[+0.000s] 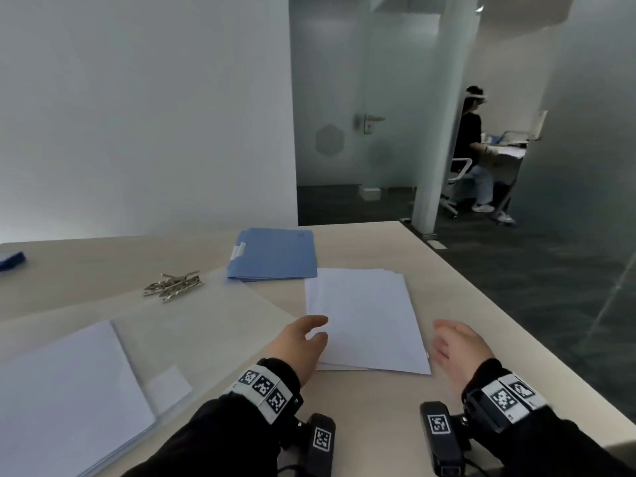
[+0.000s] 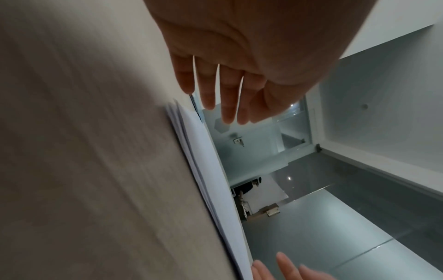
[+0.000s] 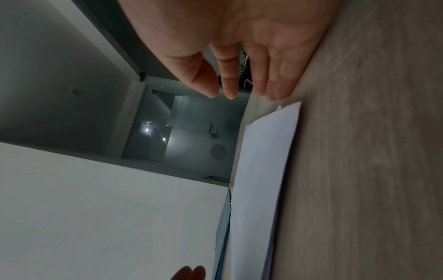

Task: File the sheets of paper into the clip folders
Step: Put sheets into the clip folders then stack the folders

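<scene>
A loose stack of white sheets (image 1: 364, 321) lies on the table in front of me, its edges slightly fanned. My left hand (image 1: 311, 330) hovers at the stack's left edge with straight fingers (image 2: 227, 106), holding nothing. My right hand (image 1: 444, 339) is open just off the stack's right edge, its fingers (image 3: 273, 89) low over the tabletop near the paper corner (image 3: 287, 113). A pile of blue clip folders (image 1: 275, 254) lies behind the sheets. Several metal clips (image 1: 173, 285) lie in a heap to the left of the folders.
A translucent folder (image 1: 192, 325) lies open at the left with a white paper stack (image 1: 69, 390) on it. A blue item (image 1: 12, 259) sits at the far left edge. The table's right edge (image 1: 516, 315) drops to dark floor. A person (image 1: 471, 146) sits in a far room.
</scene>
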Demonstrator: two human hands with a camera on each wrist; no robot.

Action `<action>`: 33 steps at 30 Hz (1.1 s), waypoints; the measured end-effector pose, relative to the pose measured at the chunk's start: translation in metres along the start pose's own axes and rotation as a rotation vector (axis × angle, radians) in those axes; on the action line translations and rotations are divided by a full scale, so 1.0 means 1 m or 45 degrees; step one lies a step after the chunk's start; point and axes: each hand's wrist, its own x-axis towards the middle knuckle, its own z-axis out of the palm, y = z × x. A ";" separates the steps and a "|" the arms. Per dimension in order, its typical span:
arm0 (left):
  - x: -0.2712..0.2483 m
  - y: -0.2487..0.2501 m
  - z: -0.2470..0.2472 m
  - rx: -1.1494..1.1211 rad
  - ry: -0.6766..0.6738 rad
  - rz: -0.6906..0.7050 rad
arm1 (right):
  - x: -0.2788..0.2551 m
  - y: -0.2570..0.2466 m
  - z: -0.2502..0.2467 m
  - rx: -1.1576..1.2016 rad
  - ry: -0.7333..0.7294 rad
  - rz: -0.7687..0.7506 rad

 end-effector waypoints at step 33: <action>0.056 -0.008 0.039 0.680 -0.252 -0.148 | 0.053 -0.007 -0.009 -0.254 -0.113 0.274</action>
